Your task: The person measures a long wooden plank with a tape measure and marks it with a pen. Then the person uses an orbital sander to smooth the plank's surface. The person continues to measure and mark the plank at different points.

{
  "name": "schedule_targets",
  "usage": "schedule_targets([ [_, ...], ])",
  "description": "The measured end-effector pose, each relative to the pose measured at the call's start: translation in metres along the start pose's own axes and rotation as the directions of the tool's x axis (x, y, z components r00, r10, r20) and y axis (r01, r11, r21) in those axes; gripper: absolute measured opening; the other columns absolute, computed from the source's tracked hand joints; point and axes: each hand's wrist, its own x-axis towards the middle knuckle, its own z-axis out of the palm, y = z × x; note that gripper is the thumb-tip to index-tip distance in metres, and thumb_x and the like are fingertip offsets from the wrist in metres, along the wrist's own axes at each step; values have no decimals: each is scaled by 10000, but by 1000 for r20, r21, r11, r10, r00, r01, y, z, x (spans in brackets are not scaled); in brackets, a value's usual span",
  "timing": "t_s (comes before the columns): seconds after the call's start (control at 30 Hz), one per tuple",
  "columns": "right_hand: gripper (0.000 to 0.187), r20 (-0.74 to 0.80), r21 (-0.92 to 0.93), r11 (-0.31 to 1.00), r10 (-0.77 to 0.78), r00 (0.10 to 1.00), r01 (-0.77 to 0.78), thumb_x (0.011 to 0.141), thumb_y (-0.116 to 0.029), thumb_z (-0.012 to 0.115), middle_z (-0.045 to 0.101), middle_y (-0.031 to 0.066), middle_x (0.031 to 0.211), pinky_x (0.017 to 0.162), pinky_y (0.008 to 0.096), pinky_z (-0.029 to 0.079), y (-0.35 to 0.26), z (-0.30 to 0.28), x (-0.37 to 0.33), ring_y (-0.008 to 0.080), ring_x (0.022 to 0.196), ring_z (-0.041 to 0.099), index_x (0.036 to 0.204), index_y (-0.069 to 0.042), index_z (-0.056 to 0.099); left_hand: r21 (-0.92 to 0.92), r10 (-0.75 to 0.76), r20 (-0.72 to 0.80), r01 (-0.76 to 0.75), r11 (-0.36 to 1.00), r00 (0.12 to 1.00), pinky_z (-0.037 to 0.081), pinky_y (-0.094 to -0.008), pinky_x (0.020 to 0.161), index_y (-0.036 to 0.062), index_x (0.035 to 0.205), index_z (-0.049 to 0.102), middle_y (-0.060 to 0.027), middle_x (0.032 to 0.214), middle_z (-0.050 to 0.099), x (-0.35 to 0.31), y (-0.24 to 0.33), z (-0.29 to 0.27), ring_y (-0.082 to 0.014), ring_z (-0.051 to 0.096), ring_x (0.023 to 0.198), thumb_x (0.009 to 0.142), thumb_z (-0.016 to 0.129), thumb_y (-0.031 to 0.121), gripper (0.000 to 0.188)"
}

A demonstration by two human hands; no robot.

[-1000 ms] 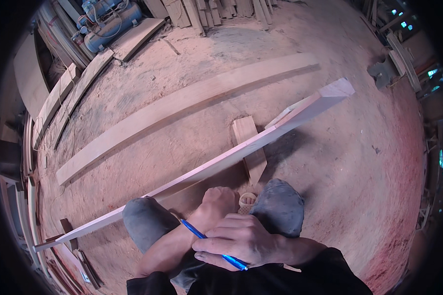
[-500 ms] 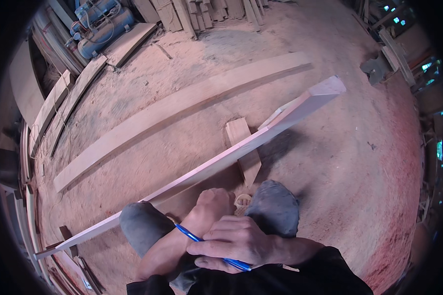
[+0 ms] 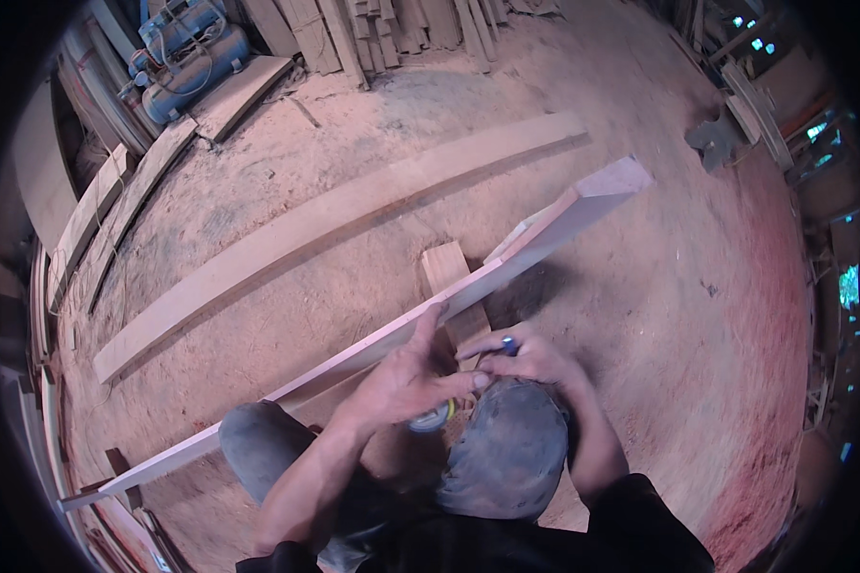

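Observation:
My left hand (image 3: 401, 382) reaches over the near side of a long pale plank (image 3: 354, 361) set on edge. Its index finger stretches to the plank's top edge and its thumb points right. Under the palm shows a rounded grey thing with a yellow rim, seemingly a tape measure (image 3: 433, 417) held in the curled fingers, which are mostly hidden. My right hand (image 3: 535, 361), above my right knee, is closed on a blue pen (image 3: 509, 345), seen nearly end-on. The hands are close together, the left thumb tip near the right fingers.
A short wooden block (image 3: 444, 265) lies crosswise under the plank. Beyond it a long, slightly curved-looking board (image 3: 344, 212) lies on the dusty floor. A blue air compressor (image 3: 196, 72) stands far left, with stacked timber (image 3: 401, 33) at the back.
My left hand has moved forward and its index finger now reaches the plank. My right hand has uncrossed from the left forearm and moved right and forward, with the pen still in it.

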Motion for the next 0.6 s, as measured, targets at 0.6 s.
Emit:
schedule_targets([
  [0.6, 218, 82, 379, 862, 332, 940, -337, 893, -50, 757, 623, -29, 930, 750, 266, 480, 57, 17, 20, 76, 856, 582, 1084, -64, 651, -50, 0, 8, 1, 999, 1000, 552, -372, 991, -26, 1654, 173, -274, 1186, 707, 33, -61, 33, -310, 710, 1147, 853, 867, 579, 1220],
])
